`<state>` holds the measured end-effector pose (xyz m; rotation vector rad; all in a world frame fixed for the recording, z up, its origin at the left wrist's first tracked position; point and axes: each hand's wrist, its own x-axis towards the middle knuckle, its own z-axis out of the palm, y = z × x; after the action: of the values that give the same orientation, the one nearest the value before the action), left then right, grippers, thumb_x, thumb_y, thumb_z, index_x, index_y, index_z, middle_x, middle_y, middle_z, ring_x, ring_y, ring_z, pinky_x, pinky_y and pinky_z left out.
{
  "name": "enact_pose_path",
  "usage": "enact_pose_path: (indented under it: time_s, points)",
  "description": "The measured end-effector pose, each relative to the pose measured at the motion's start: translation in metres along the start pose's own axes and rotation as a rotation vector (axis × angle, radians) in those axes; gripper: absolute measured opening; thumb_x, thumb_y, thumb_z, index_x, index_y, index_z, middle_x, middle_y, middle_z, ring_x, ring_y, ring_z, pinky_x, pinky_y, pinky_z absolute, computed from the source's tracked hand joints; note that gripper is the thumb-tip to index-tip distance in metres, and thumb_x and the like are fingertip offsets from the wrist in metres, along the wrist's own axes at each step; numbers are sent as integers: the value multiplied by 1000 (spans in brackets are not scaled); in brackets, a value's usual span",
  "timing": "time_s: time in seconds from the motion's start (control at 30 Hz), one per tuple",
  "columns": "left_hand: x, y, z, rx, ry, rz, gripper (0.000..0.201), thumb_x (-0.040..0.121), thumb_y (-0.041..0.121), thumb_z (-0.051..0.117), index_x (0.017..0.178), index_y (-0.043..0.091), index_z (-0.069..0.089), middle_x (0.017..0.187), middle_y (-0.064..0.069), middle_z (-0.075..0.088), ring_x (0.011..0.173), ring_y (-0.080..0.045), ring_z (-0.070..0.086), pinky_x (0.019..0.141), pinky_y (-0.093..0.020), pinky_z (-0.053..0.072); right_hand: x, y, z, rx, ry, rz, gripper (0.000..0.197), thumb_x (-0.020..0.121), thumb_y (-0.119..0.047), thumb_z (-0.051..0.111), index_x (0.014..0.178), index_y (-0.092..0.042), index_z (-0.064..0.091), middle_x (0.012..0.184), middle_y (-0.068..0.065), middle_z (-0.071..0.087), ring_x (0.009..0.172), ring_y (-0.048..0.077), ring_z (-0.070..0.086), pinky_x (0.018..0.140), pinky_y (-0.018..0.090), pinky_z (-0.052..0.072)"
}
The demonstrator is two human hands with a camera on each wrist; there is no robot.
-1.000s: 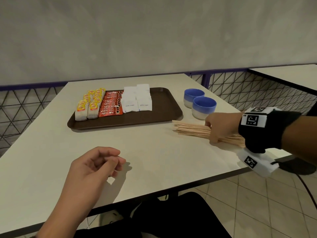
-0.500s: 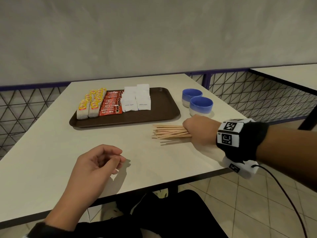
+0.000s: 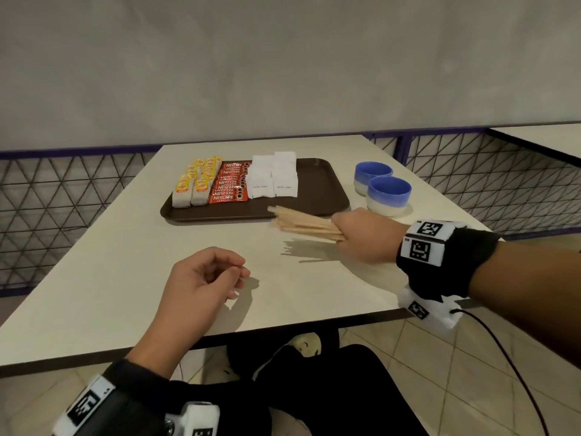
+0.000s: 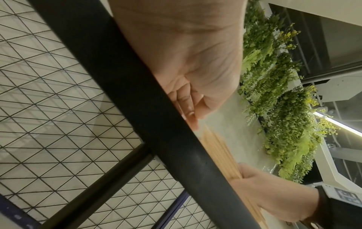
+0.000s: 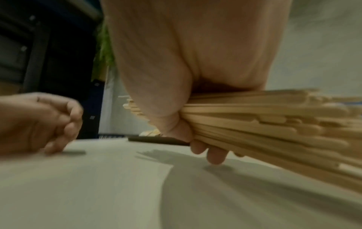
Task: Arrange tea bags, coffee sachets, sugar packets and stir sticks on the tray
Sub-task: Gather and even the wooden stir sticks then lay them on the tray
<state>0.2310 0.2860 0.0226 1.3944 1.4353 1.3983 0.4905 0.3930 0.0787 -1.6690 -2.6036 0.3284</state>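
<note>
Fingers (image 5: 213, 156) of right hand (image 3: 366, 237) wrapped round the stir sticks (image 3: 301, 221)

Bundle's lifted off the bench (image 3: 125, 262), tips over the tray (image 3: 317, 187) front rim. Left hand (image 3: 201, 281) loosely curled, empty.

Even, moderately dim indoor light from above; the right hand (image 3: 364, 237) and its stir sticks (image 3: 306, 223) cast soft shadows toward the viewer on the pale surface (image 3: 125, 272). Wide-angle distortion bows lines near the head view's edges. Both wrist views are blurred, the right strongly; a bright strip light (image 4: 336, 124) glares at the left view's edge.
</note>
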Motion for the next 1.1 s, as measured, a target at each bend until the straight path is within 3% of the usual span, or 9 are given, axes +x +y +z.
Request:
enact_pose_path:
  time_s: [0.17,0.27,0.37,0.43,0.53,0.67,0.8,0.97,1.1]
  points:
    - [-3,10,9,-72,28,21,16,92,-5,63,100,8,70,90,-10,77,80,-21,74,71,-27,60,-2,-20,-26,769,118,24,10,96,-7,56,91,-16,56,75,3,62,69,18,60,64,28,53]
    - [-4,16,23,-114,-106,-50,28,91,-4,65,114,13,64,107,-7,74,96,-20,74,83,-33,61,5,-39,-35,1224,259,47,11,100,-7,53,110,-11,56,79,7,62,72,19,62,73,33,61]
    - [0,13,36,13,-190,-66,47,89,0,68,125,28,55,124,9,64,111,-1,65,100,-26,53,12,-63,-31,1516,381,69,26,101,-9,54,127,-7,52,85,8,61,76,19,63,83,40,62]
    - [6,12,41,74,-190,-56,62,85,0,72,131,33,47,131,15,56,120,6,55,106,-19,44,12,-78,-19,1544,419,84,26,100,-9,56,126,-8,51,89,7,61,79,17,64,86,42,61]
    - [13,9,48,155,-211,-66,75,84,4,75,142,33,37,135,15,51,124,0,50,106,-21,39,10,-93,4,1447,432,54,20,95,-6,61,110,-18,59,90,4,62,85,18,64,81,37,62]
    - [15,4,54,250,-187,-66,64,92,6,65,142,37,40,121,21,60,103,9,60,90,-12,46,7,-102,32,1352,388,-21,18,91,-5,65,104,-18,62,91,5,61,86,16,62,73,29,60]
    - [13,2,55,249,-125,-120,58,94,10,64,141,39,45,123,20,64,109,-1,63,97,-21,51,4,-105,44,1346,317,-74,18,89,-2,66,96,-18,63,88,9,59,83,16,62,68,25,58]
    - [12,6,52,233,-144,-108,70,86,5,72,135,45,43,105,29,61,90,19,59,68,-2,45,9,-101,42,1376,369,-50,12,91,-16,72,100,-14,64,86,10,62,78,20,63,70,30,58]
    - [12,5,47,144,-157,-146,88,77,-4,73,141,44,36,114,26,59,102,18,57,77,-1,45,11,-93,38,1353,469,-49,19,89,-24,78,100,-14,65,82,4,66,73,14,66,67,26,58]
